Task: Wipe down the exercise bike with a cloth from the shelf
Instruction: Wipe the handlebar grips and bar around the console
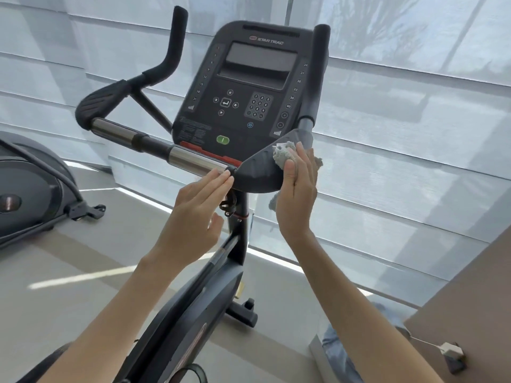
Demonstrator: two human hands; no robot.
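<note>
Wiping under way: exercise bike (193, 313), right armrest pad (257, 172).
Cloth (282, 156) bunched in curled right grip (297, 194), pressed to the pad; left grip (193, 205) flat-fingered on handlebar (193, 158). Console (249, 87), frame likely remain.

We are looking at pale, translucent blinds (414, 139) covering the windows across the whole back, and daylight is glowing through them. A tree's shadow (373, 29) is showing faintly at the upper right. Sunlight is falling in bright strips (83, 276) on the grey-beige floor (55, 313). Another dark exercise machine (30, 194) is standing at the left. A brown panel (470, 299) is rising at the lower right, carrying a small white fitting (450, 352).
</note>
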